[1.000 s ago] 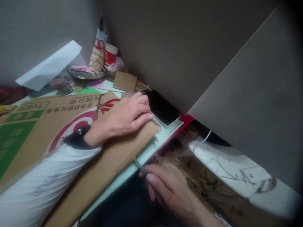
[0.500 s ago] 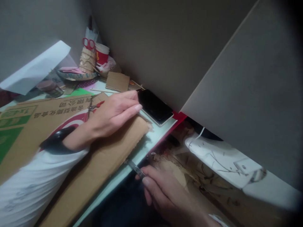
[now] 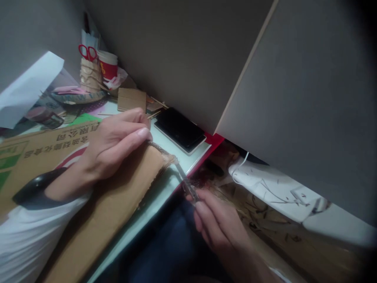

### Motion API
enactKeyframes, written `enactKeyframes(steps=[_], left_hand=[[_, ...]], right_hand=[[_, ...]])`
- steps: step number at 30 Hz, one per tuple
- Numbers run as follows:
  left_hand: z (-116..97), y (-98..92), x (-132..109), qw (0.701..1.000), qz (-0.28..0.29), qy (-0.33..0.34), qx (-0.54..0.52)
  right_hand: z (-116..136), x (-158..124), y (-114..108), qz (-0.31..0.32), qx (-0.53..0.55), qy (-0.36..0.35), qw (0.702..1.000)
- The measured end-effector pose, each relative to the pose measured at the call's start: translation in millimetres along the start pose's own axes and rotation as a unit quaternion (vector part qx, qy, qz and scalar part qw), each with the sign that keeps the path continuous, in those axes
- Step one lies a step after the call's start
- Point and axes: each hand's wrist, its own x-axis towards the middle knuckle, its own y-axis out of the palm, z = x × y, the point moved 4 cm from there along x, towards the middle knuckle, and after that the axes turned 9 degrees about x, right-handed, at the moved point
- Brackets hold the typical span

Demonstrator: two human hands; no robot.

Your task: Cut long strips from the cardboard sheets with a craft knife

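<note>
A brown cardboard box piece (image 3: 129, 181) with printed characters lies folded on the pale green tabletop, its near edge ragged. My left hand (image 3: 118, 143) is closed over its far end, thumb on top and fingers curled, partly hidden. A black band circles that wrist. Below and to the right, my right hand (image 3: 220, 224) pinches a thin grey metal blade (image 3: 185, 179), blurred by motion. The blade slants up to the cardboard's torn far corner, its tip at or very near it. Just beyond that corner is a black phone (image 3: 179, 129), lying flat.
Red scissors (image 3: 87, 52) stand in a twine-wrapped holder (image 3: 90, 74) beside a red-and-white paper cup (image 3: 107, 66). A small cardboard square (image 3: 131, 99) lies before grey partition panels (image 3: 176, 47). A red strip (image 3: 213, 138) runs along the table edge; a marked white surface (image 3: 271, 196) lies right.
The blade has gone from the middle of the cardboard's near edge to its far corner. My right hand has moved right and slightly up, my left hand left. The whole view has shifted.
</note>
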Motion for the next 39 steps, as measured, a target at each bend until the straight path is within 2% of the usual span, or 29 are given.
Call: enactKeyframes(steps=[3, 9, 11, 14, 17, 21, 24, 27, 30, 34, 37, 39], left_hand=[[0.6, 4.8, 0.7, 1.0, 0.015, 0.001, 0.003], [-0.8, 8.4, 1.6, 0.999, 0.024, 0.018, 0.02], [-0.8, 9.7, 1.9, 0.999, 0.034, 0.022, 0.026], [2.2, 14.0, 1.4, 0.998, 0.053, 0.018, 0.041], [9.5, 21.7, -0.5, 0.996, 0.065, 0.021, 0.062], [22.5, 34.1, -3.0, 0.991, 0.098, 0.018, 0.09], [29.1, 41.5, -3.7, 0.987, 0.135, -0.004, 0.081], [33.3, 48.9, -4.6, 0.985, 0.162, -0.021, 0.058], [37.3, 54.6, -5.9, 0.987, 0.155, -0.017, 0.035], [40.8, 57.7, -7.1, 0.99, 0.14, -0.008, 0.023], [41.1, 57.3, -6.8, 0.989, 0.148, -0.024, 0.02], [40.4, 56.9, -6.5, 0.987, 0.156, -0.034, 0.01]], right_hand=[[-4.8, 0.1, 1.7, -0.003, 0.001, -0.004, 1.0], [-14.3, -7.5, 0.6, -0.065, 0.032, -0.013, 0.997], [-14.2, -7.6, 5.3, -0.051, 0.029, -0.008, 0.998], [-5.4, 0.0, 19.2, 0.042, -0.033, -0.067, 0.996], [7.2, 11.1, 32.2, 0.163, -0.095, -0.116, 0.975], [21.4, 20.5, 42.1, 0.267, -0.092, -0.085, 0.955], [18.8, 17.6, 51.9, 0.325, -0.082, -0.024, 0.942], [6.4, 11.7, 57.3, 0.311, -0.077, 0.01, 0.947], [-0.3, 8.6, 61.4, 0.303, -0.05, 0.004, 0.952], [4.3, 14.8, 72.4, 0.303, -0.023, 0.02, 0.952], [3.3, 13.1, 79.2, 0.276, -0.049, 0.003, 0.96], [-5.7, 2.4, 77.8, 0.248, -0.072, -0.012, 0.966]])
